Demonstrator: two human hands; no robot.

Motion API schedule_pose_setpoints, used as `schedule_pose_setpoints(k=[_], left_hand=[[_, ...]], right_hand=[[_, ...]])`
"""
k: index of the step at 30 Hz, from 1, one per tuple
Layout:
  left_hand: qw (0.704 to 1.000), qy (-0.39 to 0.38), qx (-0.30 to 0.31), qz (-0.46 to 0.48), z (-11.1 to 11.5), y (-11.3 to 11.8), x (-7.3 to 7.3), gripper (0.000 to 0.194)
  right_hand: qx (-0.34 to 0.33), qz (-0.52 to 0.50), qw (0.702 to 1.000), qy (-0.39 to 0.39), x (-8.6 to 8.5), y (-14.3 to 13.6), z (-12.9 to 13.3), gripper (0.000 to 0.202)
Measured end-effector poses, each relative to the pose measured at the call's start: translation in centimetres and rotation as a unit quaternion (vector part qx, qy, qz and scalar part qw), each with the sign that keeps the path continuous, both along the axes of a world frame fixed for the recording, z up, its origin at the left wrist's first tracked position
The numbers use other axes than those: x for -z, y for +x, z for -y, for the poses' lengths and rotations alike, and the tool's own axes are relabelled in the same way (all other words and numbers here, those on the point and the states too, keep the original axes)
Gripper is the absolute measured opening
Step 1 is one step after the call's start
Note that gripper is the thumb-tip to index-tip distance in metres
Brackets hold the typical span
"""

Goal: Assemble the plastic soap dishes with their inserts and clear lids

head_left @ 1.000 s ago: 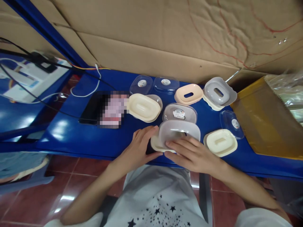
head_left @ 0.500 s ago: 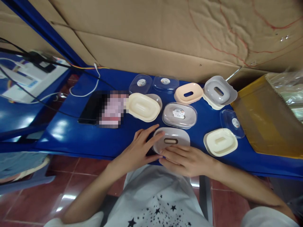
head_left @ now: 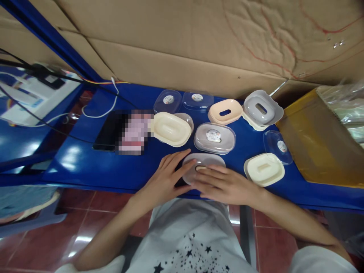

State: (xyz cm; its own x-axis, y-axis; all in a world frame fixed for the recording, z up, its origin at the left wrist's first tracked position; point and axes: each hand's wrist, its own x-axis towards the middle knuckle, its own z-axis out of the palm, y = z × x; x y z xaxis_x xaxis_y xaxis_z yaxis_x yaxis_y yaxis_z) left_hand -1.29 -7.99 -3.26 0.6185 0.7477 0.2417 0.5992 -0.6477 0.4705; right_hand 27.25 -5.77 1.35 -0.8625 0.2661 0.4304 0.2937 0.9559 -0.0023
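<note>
At the far left, cables (head_left: 99,113) run across the blue table (head_left: 93,167) toward a dark phone (head_left: 109,131) lying flat. To its right lies a cream soap dish (head_left: 171,129), and beyond it, at the far edge, two clear lids (head_left: 167,101) sit side by side.

The left hand (head_left: 167,180) rests at the near edge of the table, its fingers (head_left: 186,168) spread and flat against the left rim of the grey soap dish (head_left: 209,161). The right hand (head_left: 224,185) lies palm down over the near half of the same dish, its fingers (head_left: 209,171) extended across the slot in the top. Neither hand is closed around anything; both press flat on the dish.

One second ago the grey upper part was held tilted above a cream base. It now lies level with no cream base showing beneath it, which suggests the two parts have been seated together and are being pressed home.

Just beyond the hands lies a lidded dish (head_left: 214,137) with a label. Further right are a peach dish (head_left: 225,112), a grey dish (head_left: 263,110) on a cream base, another cream dish (head_left: 264,169) and a clear lid (head_left: 277,146). A yellow bag (head_left: 315,140) occupies the right end.
</note>
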Motion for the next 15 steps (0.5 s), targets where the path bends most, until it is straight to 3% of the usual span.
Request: schedule_pose_setpoints(k=[2,3,5,6,7,8,11,13,15], left_hand=[[1.0,0.012,-0.006,-0.004,0.0,0.1,-0.3,0.068],[1.0,0.015,-0.006,-0.003,0.1,0.2,-0.4,0.067],[1.0,0.018,-0.002,-0.002,0.1,0.4,-0.8,0.063],[1.0,0.017,-0.001,-0.003,0.1,0.5,-1.0,0.062],[1.0,0.015,-0.001,-0.004,0.1,0.6,-1.1,0.062],[1.0,0.013,-0.002,-0.003,0.1,0.6,-1.3,0.062],[1.0,0.009,-0.004,-0.002,0.0,0.6,-1.5,0.061],[1.0,0.011,-0.002,-0.002,0.0,0.6,-1.6,0.06],[1.0,0.013,0.001,-0.002,0.0,0.5,-1.5,0.06]], right_hand=[[0.085,-0.033,0.996,-0.01,-2.0,2.9,-1.2,0.032],[0.177,-0.056,0.983,0.002,-2.9,4.9,-1.8,0.038],[0.399,-0.084,0.913,0.014,-3.9,9.5,-2.9,0.044],[0.471,-0.106,0.875,0.033,-3.9,11.8,-3.3,0.042],[0.524,-0.085,0.847,-0.008,-3.4,13.9,-3.6,0.044],[0.546,-0.074,0.834,-0.033,-2.7,15.7,-3.8,0.044],[0.54,-0.017,0.836,-0.1,0.3,18.5,-4.3,0.063],[0.575,0.022,0.805,-0.146,1.3,18.4,-4.5,0.081],[0.616,0.051,0.761,-0.195,1.0,17.6,-4.5,0.089]])
